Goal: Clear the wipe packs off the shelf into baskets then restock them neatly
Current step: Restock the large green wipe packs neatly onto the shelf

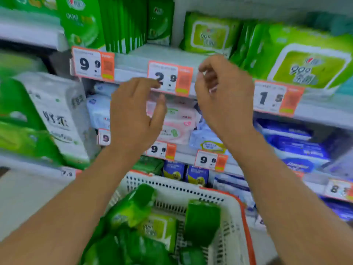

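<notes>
- At 12 o'clock I see the grey metal shelf [168,54], partly bare, so I judge clearing is under way.
- At 6 o'clock the white plastic basket with orange rim [232,204] holds green wipe packs [201,222], long axes pointing different ways.
- My left hand [133,119] is spread and empty; my right hand [223,96] is loosely curled, holding nothing.

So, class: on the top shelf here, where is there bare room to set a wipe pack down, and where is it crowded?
Bare shelf board shows between the upright dark green packs and the lime wipe pack, above the 2.9 price tag. Crowded: the right end with large lime packs, and the basket below.
</notes>
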